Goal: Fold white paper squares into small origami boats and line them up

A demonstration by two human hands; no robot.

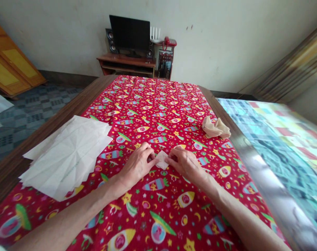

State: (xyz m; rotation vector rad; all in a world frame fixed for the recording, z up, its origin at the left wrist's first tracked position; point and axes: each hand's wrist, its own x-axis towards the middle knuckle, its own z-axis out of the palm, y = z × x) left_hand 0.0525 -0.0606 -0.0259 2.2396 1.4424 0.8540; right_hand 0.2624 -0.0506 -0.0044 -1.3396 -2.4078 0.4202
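A small folded piece of white paper (162, 160) lies on the red patterned cloth (158, 195), between my two hands. My left hand (141, 160) pinches its left corner between thumb and fingers. On the opposite corner, the thumb and fingers of my right hand (184, 162) are closed as well. To the left lies a loose stack of creased white paper sheets (69, 157), its edges uneven. Beyond my right hand, near the table's right edge, sits a crumpled cream-coloured folded paper piece (216, 127).
The cloth covers a dark wooden table (77, 101). Past its far end stand a desk (127, 62) with a black monitor (130, 35), speakers and a red telephone (170, 42). A bed with a coloured spread (276, 150) adjoins the right. A yellow cabinet (12, 59) stands far left.
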